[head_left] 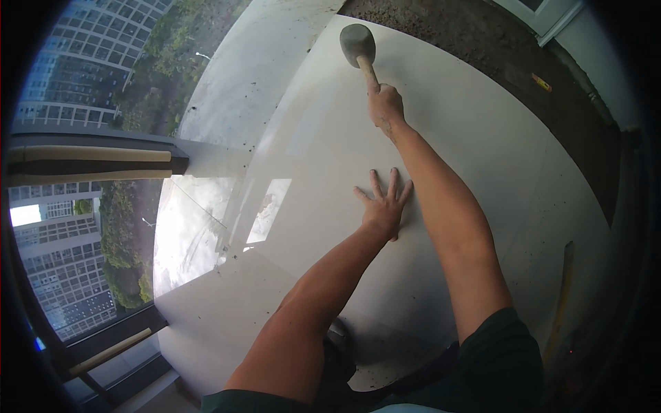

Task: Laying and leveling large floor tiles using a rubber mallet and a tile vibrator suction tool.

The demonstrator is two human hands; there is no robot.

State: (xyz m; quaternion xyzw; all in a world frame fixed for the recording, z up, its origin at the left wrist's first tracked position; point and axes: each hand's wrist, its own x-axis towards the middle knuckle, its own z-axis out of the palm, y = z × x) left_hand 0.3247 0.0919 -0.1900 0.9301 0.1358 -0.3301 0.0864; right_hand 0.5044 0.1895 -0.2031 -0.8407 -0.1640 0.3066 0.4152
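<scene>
A large pale, glossy floor tile (468, 103) fills the middle of the view. My right hand (385, 103) is closed round the wooden handle of a rubber mallet (357, 45), whose grey head is over the tile's far part. My left hand (382, 206) lies with spread fingers on the tile, below and to the left of my right forearm, and holds nothing.
Dark, rough bedding (578, 144) borders the tile at the far right, with a small yellow object (541, 82) on it. A white frame (554, 24) is at the top right. A long yellowish strip (561, 296) lies right of me. Windows (62, 255) show buildings and trees at left.
</scene>
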